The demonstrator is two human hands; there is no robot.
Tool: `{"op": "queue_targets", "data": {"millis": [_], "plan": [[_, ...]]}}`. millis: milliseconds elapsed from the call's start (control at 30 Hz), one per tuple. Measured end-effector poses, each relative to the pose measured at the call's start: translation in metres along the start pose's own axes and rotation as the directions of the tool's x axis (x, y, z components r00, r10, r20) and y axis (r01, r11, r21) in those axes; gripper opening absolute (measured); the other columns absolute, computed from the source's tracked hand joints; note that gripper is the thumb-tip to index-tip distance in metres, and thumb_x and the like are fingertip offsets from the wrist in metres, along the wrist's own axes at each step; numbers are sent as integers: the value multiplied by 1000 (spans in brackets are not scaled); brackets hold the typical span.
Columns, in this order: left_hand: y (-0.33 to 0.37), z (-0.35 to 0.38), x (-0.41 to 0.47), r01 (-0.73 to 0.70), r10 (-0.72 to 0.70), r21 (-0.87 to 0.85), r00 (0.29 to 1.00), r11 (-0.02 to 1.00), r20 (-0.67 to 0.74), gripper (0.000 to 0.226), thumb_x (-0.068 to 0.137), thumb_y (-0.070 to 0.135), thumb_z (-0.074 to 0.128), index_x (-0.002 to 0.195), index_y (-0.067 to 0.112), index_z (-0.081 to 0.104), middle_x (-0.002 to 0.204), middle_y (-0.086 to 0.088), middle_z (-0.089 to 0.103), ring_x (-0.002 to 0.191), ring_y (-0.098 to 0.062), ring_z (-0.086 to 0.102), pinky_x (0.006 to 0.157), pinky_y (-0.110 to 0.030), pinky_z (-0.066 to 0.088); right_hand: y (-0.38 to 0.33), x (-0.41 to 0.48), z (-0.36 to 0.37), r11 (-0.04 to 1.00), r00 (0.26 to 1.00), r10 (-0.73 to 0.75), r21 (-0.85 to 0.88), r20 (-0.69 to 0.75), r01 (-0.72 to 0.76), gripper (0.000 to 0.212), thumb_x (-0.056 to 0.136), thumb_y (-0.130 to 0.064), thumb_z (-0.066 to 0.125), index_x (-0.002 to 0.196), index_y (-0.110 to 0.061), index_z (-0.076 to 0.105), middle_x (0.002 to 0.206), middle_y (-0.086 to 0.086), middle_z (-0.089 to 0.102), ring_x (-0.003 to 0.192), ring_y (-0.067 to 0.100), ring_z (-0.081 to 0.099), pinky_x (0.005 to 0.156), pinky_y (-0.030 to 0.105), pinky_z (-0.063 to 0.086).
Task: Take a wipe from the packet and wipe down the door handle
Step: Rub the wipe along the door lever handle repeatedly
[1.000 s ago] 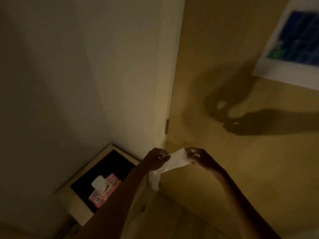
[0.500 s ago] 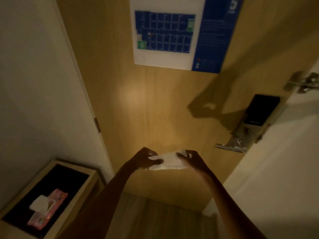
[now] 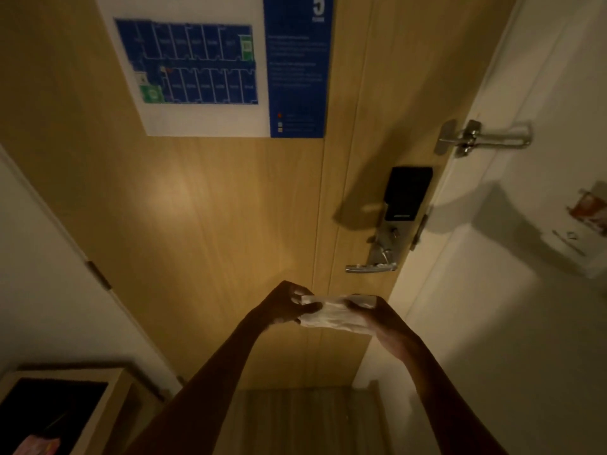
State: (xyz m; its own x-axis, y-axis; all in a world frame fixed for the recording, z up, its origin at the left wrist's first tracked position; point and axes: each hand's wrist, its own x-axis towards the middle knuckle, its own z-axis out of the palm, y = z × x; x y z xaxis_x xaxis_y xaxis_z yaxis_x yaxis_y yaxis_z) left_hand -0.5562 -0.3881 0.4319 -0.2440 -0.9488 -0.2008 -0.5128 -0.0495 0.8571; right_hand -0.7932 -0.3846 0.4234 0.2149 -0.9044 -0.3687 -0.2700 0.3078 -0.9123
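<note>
Bottom left corner, nearest: a sliver of pink packet (image 3: 36,446) lying on the dark top of a low wooden side table (image 3: 108,408), mostly cut off by the frame edge. Two bare forearms reaching up from the bottom edge. Left hand (image 3: 282,307) pinching the left end of a white wipe (image 3: 331,315), fingers closed on it. Right hand (image 3: 377,318) gripping the right end, fingers curled over the top edge. Wipe stretched flat between both hands, in the air in front of the door, below and left of the handle, apart from it. Beyond: wooden door (image 3: 213,224), shut. Silver lever door handle (image 3: 371,267) pointing left, under a black lock panel (image 3: 409,192). Higher up, a metal swing latch (image 3: 476,137) bridging door and frame. Farthest up the door, a blue floor plan sign (image 3: 210,64) with a large 5.
</note>
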Motion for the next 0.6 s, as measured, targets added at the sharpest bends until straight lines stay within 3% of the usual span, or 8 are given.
{"op": "queue_targets", "data": {"millis": [167,267,400,600], "plan": [[11,10,26,-26,27,-38,999,999,36,37,81,26,73,110,5,65,95,-5,69,73,-13,71,61,-20,57,1,-15,-25,999,994,-35,17,-107,37,37,86,-44,66,117,-23,66,107,-5,73,102,14,67,100,41,49],[16,16,39,-89,91,-63,995,994,38,22,82,20,73,100,7,70,90,-8,73,71,-16,72,64,-23,59,6,-16,-41,997,981,-57,46,-185,67,37,90,-42,61,120,-21,65,111,-1,71,104,15,66,97,37,50],[20,22,50,-115,115,-4,993,993,23,18,83,23,71,97,12,70,85,-3,73,68,-11,72,61,-20,57,13,-18,-64,996,949,-60,41,-309,77,40,89,-46,59,119,-21,65,110,2,71,104,22,65,97,47,51],[31,32,77,-124,143,98,967,987,-212,18,88,23,66,104,15,66,88,6,68,68,-7,70,58,-16,54,14,-10,-96,978,817,-110,87,-566,192,32,97,-30,54,118,-10,66,105,8,69,97,24,65,76,31,52]]}}
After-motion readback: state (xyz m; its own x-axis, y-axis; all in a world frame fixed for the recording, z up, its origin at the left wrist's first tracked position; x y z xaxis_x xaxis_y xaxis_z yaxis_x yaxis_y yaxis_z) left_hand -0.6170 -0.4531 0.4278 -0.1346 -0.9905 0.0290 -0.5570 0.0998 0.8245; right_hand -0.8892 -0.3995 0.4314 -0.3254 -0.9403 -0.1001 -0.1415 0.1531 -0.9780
